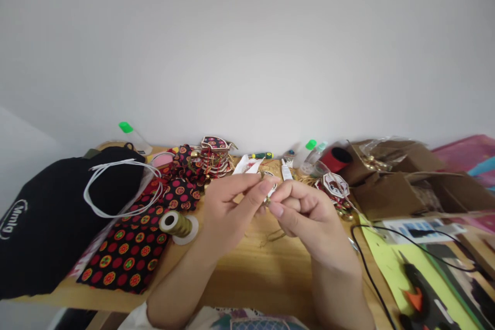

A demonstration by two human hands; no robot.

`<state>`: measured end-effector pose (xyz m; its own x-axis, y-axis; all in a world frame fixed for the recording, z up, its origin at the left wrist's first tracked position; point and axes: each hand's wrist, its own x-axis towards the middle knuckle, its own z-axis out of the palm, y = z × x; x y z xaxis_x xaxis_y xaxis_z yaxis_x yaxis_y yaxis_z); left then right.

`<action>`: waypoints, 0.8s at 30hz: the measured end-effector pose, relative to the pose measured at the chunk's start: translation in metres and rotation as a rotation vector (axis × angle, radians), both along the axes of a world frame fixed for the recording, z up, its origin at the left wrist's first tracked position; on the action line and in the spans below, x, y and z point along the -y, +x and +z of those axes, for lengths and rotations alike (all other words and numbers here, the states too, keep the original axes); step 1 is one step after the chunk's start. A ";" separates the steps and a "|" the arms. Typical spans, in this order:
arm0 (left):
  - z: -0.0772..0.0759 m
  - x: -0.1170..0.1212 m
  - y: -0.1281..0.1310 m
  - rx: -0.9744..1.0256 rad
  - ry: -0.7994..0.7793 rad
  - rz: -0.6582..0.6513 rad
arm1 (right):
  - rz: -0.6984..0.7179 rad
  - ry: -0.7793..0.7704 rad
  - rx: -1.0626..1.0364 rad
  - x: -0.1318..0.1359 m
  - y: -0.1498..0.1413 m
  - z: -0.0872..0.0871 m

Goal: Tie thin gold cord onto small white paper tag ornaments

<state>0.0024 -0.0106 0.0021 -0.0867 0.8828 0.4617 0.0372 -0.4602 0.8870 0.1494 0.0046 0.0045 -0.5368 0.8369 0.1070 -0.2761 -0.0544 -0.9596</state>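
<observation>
My left hand (234, 211) and my right hand (309, 214) meet over the middle of the wooden table, thumbs and forefingers pinched together. Between the fingertips shows a small gold-coloured piece (267, 200), too small and too covered to name exactly. Both hands appear closed on it. Thin gold cord (273, 237) shows just below the fingers; whether it joins the piece I cannot tell. To the left of my left wrist stands a spool of olive-gold thread (178, 226). An octagonal charm (335, 185) with gold bells lies beyond my right hand.
Left are patterned fabric (127, 258), a black bag (58, 216) and a white cord coil (93, 193). Finished-looking ornaments (214, 157) and green-capped bottles (309, 147) line the wall. Right are cardboard boxes (390, 198) and a black glue gun (423, 286) with its cable (363, 258).
</observation>
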 end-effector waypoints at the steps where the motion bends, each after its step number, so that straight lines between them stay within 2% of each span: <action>1: 0.002 0.000 0.000 -0.055 0.096 0.069 | -0.005 0.002 0.005 0.000 0.001 0.001; 4: 0.006 -0.002 0.000 -0.140 0.226 0.123 | -0.015 0.001 0.020 0.000 0.001 0.002; 10: 0.002 0.000 0.006 -0.230 0.237 0.243 | -0.035 0.021 0.036 0.003 -0.001 0.003; 14: 0.001 0.002 0.007 -0.289 0.303 0.326 | -0.024 0.020 0.042 0.006 -0.001 0.004; 18: 0.000 0.001 0.005 -0.308 0.313 0.348 | -0.009 0.021 0.046 0.005 -0.001 0.005; 24: -0.002 0.002 0.007 -0.245 0.247 0.299 | -0.006 0.020 0.041 0.006 -0.002 0.006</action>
<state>0.0093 -0.0126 -0.0002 -0.1833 0.6966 0.6937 0.3958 -0.5936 0.7007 0.1470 -0.0014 0.0109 -0.5360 0.8381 0.1017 -0.2367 -0.0336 -0.9710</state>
